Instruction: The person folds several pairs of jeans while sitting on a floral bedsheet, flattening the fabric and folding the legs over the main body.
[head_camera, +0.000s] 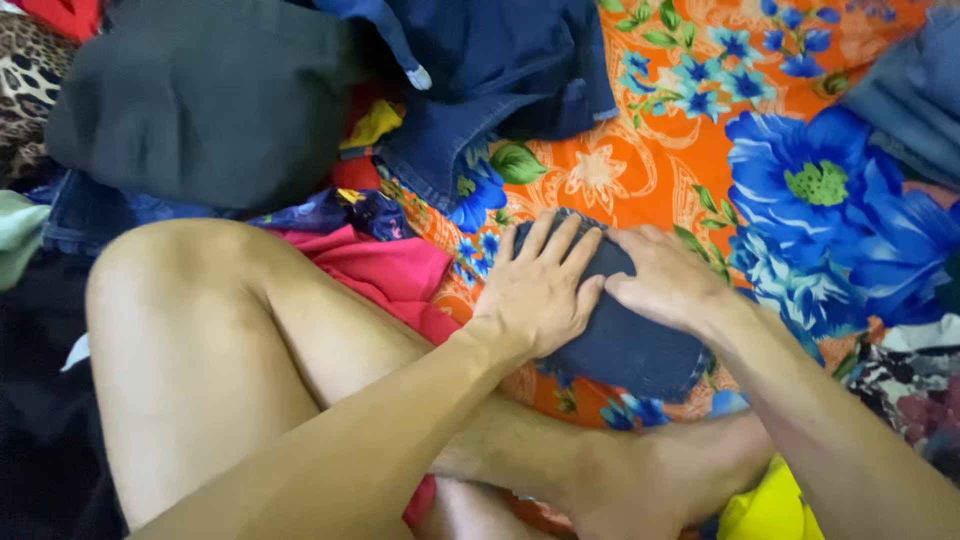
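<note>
Most of the view is the orange bedsheet with blue flowers (640, 170) you sit on, and it carries far more loose clothing than finished work. Largest is the dark grey garment (200, 100) heaped at upper left, then the crumpled blue jeans (490, 80) beside it, then the pink cloth (390, 270) against your bent knee (180, 300); none of these looks folded. Smallest is the one piece that does: the folded dark denim bundle (620, 345) lying on the sheet just in front of your shin. Your left hand (535, 290) lies flat on it, fingers spread and pressing, gripping nothing. Your right hand (670, 280) rests on its far edge, fingers loosely curved over the cloth. Judging by that, this bundle is nearly done and the heaps remain.
</note>
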